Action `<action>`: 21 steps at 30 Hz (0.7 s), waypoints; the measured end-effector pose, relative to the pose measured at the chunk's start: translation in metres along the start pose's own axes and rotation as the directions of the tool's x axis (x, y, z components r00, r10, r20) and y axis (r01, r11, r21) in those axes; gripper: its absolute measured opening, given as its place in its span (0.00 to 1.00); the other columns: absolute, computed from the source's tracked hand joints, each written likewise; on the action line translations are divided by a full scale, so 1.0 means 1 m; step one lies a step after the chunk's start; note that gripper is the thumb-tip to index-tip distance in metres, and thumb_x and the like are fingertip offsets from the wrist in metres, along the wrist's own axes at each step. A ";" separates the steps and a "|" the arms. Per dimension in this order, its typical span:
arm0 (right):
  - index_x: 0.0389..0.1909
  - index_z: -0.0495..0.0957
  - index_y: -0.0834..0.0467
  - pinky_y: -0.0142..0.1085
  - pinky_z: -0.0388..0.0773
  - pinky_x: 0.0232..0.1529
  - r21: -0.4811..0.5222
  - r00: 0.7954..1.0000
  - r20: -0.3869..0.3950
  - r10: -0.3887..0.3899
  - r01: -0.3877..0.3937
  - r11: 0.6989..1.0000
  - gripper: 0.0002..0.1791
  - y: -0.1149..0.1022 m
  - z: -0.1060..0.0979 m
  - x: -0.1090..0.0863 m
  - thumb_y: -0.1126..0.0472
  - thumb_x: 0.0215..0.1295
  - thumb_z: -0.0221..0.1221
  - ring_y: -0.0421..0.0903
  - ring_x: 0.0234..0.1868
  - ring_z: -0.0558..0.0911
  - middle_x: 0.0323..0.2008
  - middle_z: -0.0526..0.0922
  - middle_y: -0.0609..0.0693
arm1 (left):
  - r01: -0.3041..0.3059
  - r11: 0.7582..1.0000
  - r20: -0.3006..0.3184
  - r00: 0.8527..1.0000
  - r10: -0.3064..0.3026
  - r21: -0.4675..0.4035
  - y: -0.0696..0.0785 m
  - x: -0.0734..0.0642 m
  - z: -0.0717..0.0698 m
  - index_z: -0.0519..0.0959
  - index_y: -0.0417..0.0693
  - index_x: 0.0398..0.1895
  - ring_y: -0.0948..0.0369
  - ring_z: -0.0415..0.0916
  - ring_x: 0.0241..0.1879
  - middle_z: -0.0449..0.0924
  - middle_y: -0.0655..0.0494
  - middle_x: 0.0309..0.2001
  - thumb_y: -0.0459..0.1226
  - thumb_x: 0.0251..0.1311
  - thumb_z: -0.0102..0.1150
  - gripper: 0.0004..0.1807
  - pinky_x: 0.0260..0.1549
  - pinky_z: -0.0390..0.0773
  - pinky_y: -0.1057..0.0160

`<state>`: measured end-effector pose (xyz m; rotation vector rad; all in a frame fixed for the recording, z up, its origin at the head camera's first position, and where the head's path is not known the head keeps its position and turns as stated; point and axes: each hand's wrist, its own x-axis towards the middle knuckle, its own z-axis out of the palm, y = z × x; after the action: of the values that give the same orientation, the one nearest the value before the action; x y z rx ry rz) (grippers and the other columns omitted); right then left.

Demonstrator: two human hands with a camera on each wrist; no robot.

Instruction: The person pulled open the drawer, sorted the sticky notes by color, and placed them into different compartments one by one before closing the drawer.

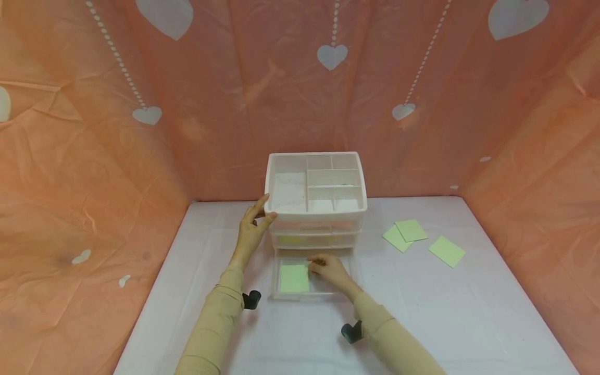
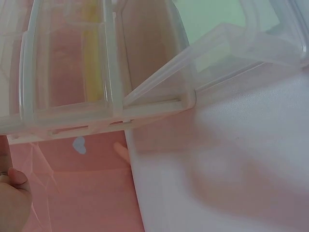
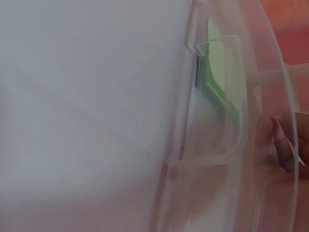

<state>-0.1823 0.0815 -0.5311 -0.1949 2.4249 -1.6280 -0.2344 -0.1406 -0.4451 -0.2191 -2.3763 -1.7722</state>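
Note:
A white plastic drawer organizer (image 1: pixel 316 212) with a divided top tray stands at the table's far side. My left hand (image 1: pixel 251 232) rests against its front left corner, with fairly straight thumb and fingers. The clear bottom drawer (image 1: pixel 300 296) is pulled out toward me. A light green sticky note pad (image 1: pixel 294 278) lies in its left part. My right hand (image 1: pixel 330 271) is in that drawer, fingers curled beside the pad's upper right corner. In the right wrist view, a thin pale edge shows at the fingers (image 3: pixel 270 145); I cannot tell what it is.
Several more green sticky note pads lie on the table at right: two overlapping pads (image 1: pixel 405 234) and one separate pad (image 1: pixel 447 251). Something yellow (image 2: pixel 91 53) shows inside a closed drawer. An orange curtain (image 1: pixel 300 104) with hearts surrounds the white-covered table (image 1: pixel 412 307).

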 end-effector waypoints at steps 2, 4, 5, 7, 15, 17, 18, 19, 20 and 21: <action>0.48 0.77 0.67 0.32 0.79 0.36 0.009 1.000 -0.006 -0.017 0.017 1.000 0.15 -0.001 -0.002 0.000 0.66 0.61 0.56 0.44 0.33 0.83 0.35 0.83 0.61 | -0.005 1.000 -0.002 1.000 0.005 0.001 0.000 0.000 0.000 0.66 0.68 0.65 0.58 0.67 0.50 0.71 0.49 0.47 0.44 0.59 0.59 0.29 0.46 0.61 0.59; 0.48 0.76 0.69 0.32 0.80 0.36 0.032 0.999 0.000 -0.042 0.042 0.999 0.15 -0.002 -0.007 -0.001 0.66 0.61 0.55 0.45 0.33 0.83 0.36 0.83 0.63 | -0.004 1.000 -0.001 1.000 0.004 -0.001 0.001 0.000 0.000 0.66 0.68 0.65 0.57 0.67 0.50 0.71 0.48 0.47 0.44 0.59 0.59 0.29 0.47 0.61 0.58; 0.49 0.75 0.70 0.33 0.80 0.37 0.049 0.999 0.004 -0.048 0.048 0.998 0.16 -0.002 -0.010 -0.002 0.66 0.62 0.55 0.46 0.34 0.83 0.37 0.82 0.64 | -0.003 1.000 0.001 1.000 0.003 -0.001 0.001 0.000 0.000 0.66 0.69 0.65 0.57 0.67 0.50 0.71 0.48 0.47 0.45 0.59 0.59 0.29 0.47 0.60 0.58; 0.50 0.74 0.71 0.34 0.80 0.39 0.083 0.998 0.021 -0.067 0.065 0.994 0.17 -0.002 -0.019 -0.005 0.65 0.64 0.55 0.49 0.36 0.83 0.39 0.81 0.68 | -0.001 1.000 0.006 1.000 0.001 0.004 0.000 0.000 0.000 0.66 0.70 0.65 0.57 0.67 0.50 0.71 0.48 0.47 0.45 0.59 0.59 0.29 0.47 0.60 0.58; 0.56 0.71 0.69 0.32 0.79 0.45 0.159 0.991 0.108 -0.079 0.061 0.985 0.22 0.000 -0.072 -0.022 0.59 0.66 0.55 0.54 0.46 0.82 0.50 0.75 0.72 | 0.016 1.000 0.012 1.000 -0.016 -0.002 0.000 -0.001 -0.001 0.65 0.71 0.65 0.55 0.67 0.52 0.70 0.48 0.49 0.46 0.60 0.59 0.29 0.51 0.61 0.52; 0.56 0.70 0.70 0.30 0.79 0.45 0.159 0.993 0.088 -0.073 0.059 0.986 0.23 0.004 -0.086 -0.027 0.59 0.66 0.55 0.45 0.43 0.83 0.50 0.75 0.72 | 0.025 1.000 0.010 1.000 -0.025 -0.001 0.001 -0.001 -0.001 0.65 0.70 0.65 0.54 0.67 0.53 0.70 0.48 0.49 0.45 0.60 0.59 0.29 0.51 0.61 0.52; 0.57 0.69 0.70 0.30 0.78 0.44 0.159 0.995 0.073 -0.069 0.057 0.986 0.23 0.007 -0.093 -0.029 0.59 0.67 0.54 0.41 0.41 0.82 0.49 0.76 0.71 | 0.028 1.000 0.011 1.000 -0.028 0.000 0.001 -0.001 -0.001 0.65 0.69 0.65 0.55 0.67 0.53 0.70 0.48 0.50 0.44 0.60 0.59 0.29 0.50 0.61 0.55; 0.57 0.69 0.71 0.29 0.78 0.44 0.170 0.996 0.050 -0.067 0.058 0.984 0.23 0.009 -0.099 -0.032 0.59 0.67 0.54 0.37 0.40 0.82 0.48 0.77 0.70 | 0.030 1.000 0.010 1.000 -0.030 -0.001 0.001 -0.001 -0.001 0.64 0.68 0.66 0.55 0.66 0.53 0.70 0.48 0.50 0.44 0.60 0.58 0.30 0.49 0.60 0.57; 0.57 0.68 0.72 0.28 0.78 0.43 0.181 0.998 0.027 -0.064 0.058 0.982 0.24 0.011 -0.105 -0.035 0.59 0.67 0.54 0.34 0.38 0.81 0.47 0.78 0.68 | 0.034 0.999 0.010 0.999 -0.034 -0.003 0.002 0.000 -0.001 0.64 0.67 0.66 0.55 0.66 0.53 0.70 0.47 0.50 0.43 0.60 0.59 0.30 0.48 0.60 0.57; 0.56 0.68 0.72 0.27 0.78 0.43 0.188 0.998 0.001 -0.058 0.057 0.981 0.24 0.014 -0.111 -0.037 0.59 0.67 0.54 0.33 0.38 0.80 0.45 0.79 0.64 | 0.038 0.999 0.010 0.999 -0.038 -0.004 0.002 0.000 -0.001 0.64 0.66 0.66 0.55 0.66 0.53 0.70 0.47 0.50 0.43 0.60 0.58 0.30 0.48 0.59 0.59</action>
<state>-0.1737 0.1950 -0.4991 -0.2402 2.2630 -1.8649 -0.2337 -0.1408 -0.4430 -0.1842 -2.3994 -1.7966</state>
